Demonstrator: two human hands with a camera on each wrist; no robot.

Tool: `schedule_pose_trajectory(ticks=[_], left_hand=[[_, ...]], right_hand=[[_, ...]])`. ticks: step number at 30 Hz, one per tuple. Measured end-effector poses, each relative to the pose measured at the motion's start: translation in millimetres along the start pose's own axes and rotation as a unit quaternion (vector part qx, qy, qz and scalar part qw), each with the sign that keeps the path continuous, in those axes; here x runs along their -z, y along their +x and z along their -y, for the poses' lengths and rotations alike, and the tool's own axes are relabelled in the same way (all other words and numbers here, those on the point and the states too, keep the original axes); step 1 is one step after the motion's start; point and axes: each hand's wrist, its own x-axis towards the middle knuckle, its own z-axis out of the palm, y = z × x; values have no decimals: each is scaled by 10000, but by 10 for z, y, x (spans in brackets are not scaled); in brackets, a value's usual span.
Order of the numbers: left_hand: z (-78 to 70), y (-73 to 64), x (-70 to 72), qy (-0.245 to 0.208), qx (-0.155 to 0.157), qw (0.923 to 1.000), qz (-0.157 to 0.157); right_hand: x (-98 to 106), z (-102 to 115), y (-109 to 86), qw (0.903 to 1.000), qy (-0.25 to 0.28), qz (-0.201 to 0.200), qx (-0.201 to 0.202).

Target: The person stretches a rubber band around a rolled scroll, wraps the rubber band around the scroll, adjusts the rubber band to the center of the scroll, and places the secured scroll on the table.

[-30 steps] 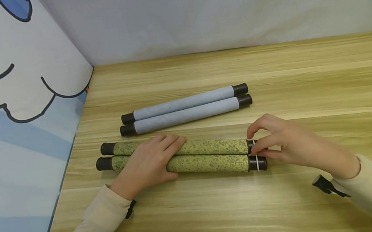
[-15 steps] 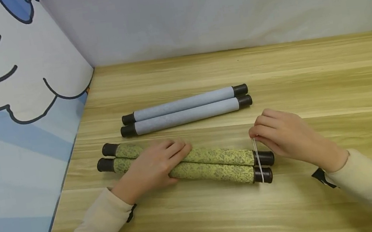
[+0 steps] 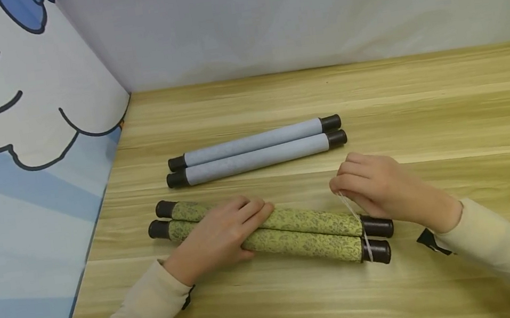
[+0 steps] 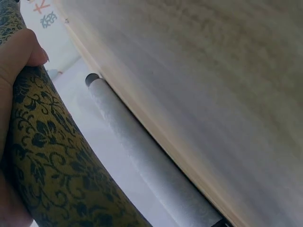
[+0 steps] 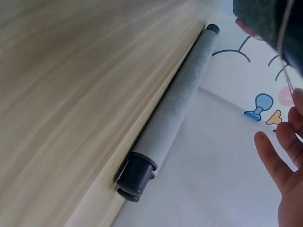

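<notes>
Two joined yellow-green scroll rollers with a dark floral pattern and dark end knobs slant across the front of the table. My left hand grips them left of their middle; in the left wrist view, its thumb or finger lies along the patterned scroll. Around the right-end knobs runs a thin white band, apparently elastic. My right hand pinches that band above the knobs and stretches it up and leftward. In the right wrist view the band runs to the fingertips of the right hand.
Behind lies a second scroll, pale blue-grey with two rollers and dark knobs. The wooden table meets a pale backdrop at the rear. A cartoon-printed sheet hangs at the left.
The right hand has taken the white band from beside the knobs and drawn it up, then left. The yellow-green scroll has slid right, its right end dropping towards the front. The blue-grey scroll stays put.
</notes>
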Motion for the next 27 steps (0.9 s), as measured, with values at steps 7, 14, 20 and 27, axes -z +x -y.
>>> schedule_pose_trajectory(ticks=[7, 14, 20, 27], left_hand=[[2, 8, 5, 8, 105, 9999, -49], [22, 28, 36, -33, 245, 9997, -38], [5, 4, 48, -60, -68, 9998, -167], [-21, -6, 56, -114, -201, 9993, -287]], right_hand=[[18, 62, -4, 9922, 1157, -248, -397], [38, 100, 0, 9744, 2028, -659, -713], [2, 44, -36, 9952, 855, -119, -469], [-53, 7, -19, 9986, -329, 326, 261]])
